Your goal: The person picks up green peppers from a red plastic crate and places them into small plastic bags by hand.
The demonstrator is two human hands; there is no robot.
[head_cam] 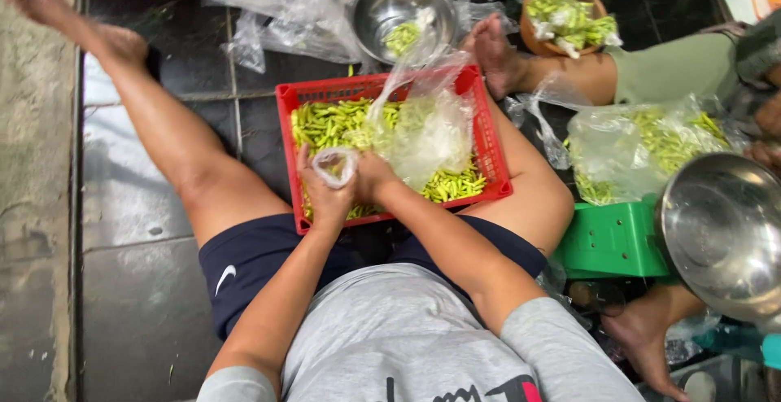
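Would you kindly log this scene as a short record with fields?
Left hand: pinching the twisted neck of a clear plastic bag
Right hand: gripping the same bag
Bag contents: green chillies
Beneath: red slotted plastic crate of green chillies, between the legs
Nearby: round steel bowl beyond the crate; green plastic stool to the right

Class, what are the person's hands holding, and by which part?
Both the left hand and right hand hold a clear plastic bag by its twisted neck.
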